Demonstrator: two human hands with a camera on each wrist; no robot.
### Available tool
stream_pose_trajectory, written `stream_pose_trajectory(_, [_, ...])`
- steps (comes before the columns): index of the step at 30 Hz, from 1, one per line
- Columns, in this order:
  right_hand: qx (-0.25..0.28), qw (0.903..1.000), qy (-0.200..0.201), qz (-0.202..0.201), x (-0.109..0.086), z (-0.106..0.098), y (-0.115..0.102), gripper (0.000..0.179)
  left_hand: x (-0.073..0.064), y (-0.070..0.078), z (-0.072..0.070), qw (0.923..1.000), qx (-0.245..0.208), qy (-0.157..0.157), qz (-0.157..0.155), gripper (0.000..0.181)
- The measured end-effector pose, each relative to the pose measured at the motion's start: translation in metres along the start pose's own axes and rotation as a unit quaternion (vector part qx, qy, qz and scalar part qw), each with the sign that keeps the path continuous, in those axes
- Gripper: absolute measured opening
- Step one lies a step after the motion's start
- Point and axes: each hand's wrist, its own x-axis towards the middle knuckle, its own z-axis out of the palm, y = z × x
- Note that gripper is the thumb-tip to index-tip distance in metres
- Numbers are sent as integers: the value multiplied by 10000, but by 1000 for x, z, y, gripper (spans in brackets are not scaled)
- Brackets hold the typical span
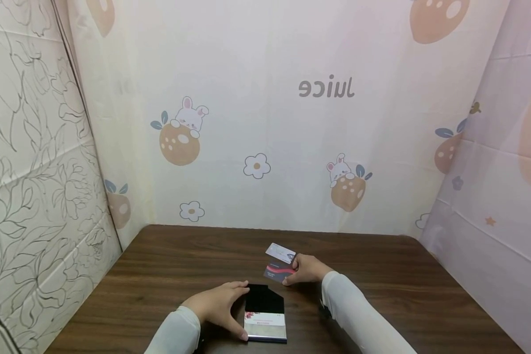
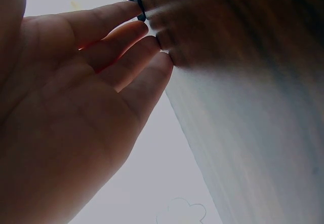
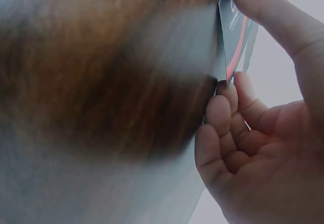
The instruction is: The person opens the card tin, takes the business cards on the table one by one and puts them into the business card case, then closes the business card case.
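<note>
An opened business card case [image 1: 263, 301] lies near the table's front, its black flap folded back. Inside shows a white card [image 1: 264, 319] with pink flowers. My left hand [image 1: 221, 304] rests along the case's left side, thumb at the near corner and index finger at the far corner; in the left wrist view its fingers are extended, tips down at the table. My right hand [image 1: 307, 270] grips a dark business card [image 1: 274, 272] with a pink wavy stripe, thumb at its near edge and curled fingers at the other. Just behind lies a white card [image 1: 280, 252], its right end by those fingers.
A dark wood-grain table [image 1: 194, 260] carries everything. Behind it hangs a pale curtain [image 1: 256, 123] printed with fruit, rabbits and flowers. Further patterned hangings close off the left and right sides.
</note>
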Motion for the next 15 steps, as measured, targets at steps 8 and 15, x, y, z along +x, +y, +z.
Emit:
stream_pose_trajectory(8, [444, 9989, -126, 47, -2, 2, 5, 54, -1, 2, 0, 10000, -27, -32, -25, 102])
stream_pose_trajectory(15, [376, 9991, 168, -119, 0, 0, 7, 41, -1, 1, -1, 10000, 21, 18, -20, 102])
